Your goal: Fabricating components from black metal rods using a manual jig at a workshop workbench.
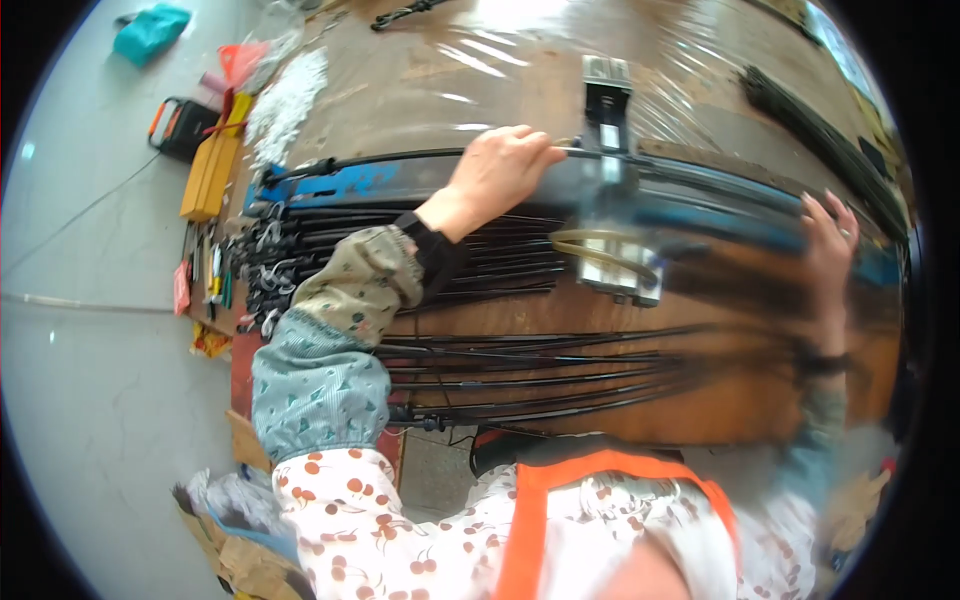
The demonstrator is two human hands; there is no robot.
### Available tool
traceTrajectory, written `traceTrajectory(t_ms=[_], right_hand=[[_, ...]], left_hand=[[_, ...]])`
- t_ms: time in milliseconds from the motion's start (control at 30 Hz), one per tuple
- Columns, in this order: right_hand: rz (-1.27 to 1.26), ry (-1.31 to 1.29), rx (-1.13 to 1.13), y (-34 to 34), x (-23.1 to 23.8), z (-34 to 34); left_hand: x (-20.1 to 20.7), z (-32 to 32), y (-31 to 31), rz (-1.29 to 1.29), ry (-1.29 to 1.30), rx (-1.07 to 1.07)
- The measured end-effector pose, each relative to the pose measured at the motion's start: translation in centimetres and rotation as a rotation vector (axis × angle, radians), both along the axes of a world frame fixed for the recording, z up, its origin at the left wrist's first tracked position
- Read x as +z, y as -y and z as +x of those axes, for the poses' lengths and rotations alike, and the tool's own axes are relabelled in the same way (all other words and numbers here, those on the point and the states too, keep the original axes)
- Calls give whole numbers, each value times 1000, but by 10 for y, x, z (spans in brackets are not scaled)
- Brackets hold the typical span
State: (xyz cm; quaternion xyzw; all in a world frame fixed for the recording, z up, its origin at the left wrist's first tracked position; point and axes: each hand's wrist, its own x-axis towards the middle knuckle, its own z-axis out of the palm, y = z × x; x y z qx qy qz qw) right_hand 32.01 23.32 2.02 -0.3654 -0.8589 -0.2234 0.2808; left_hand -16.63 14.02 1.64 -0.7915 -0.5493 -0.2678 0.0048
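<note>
Black cable (400, 155) is running, in the head view, into the left hand (500, 172), whose thumb and fingers are pinching it. Right of this grip, a black-and-silver fixture (607, 105) is standing. Farther right, the right hand (830, 245) is blurring; its grip cannot be told. Nearer the wearer, loose cables (500, 250) are lying below the left grip.

A black case (182, 130) sits beside a yellow box (208, 180), a teal bundle (152, 34) beyond.
</note>
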Motion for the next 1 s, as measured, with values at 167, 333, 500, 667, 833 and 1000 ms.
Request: traceTrajectory(t_ms=[167, 333, 500, 667, 833, 1000], right_hand=[[-62, 16, 110, 62, 7, -47], [-197, -151, 152, 80, -11, -71], [-247, -198, 242, 86, -24, -98], [-465, -257, 374, 83, -34, -128], [-664, -347, 547, 63, -35, -124], [-464, 54, 361, 104, -62, -111]], left_hand=[[7, 17, 1, -40, -168, 117], [7, 19, 3, -163, -139, 147], [4, 21, 3, -110, -144, 112], [7, 24, 1, -74, -142, 111], [-9, 13, -8, 140, -265, 29], [-6, -53, -3, 427, -512, -29]])
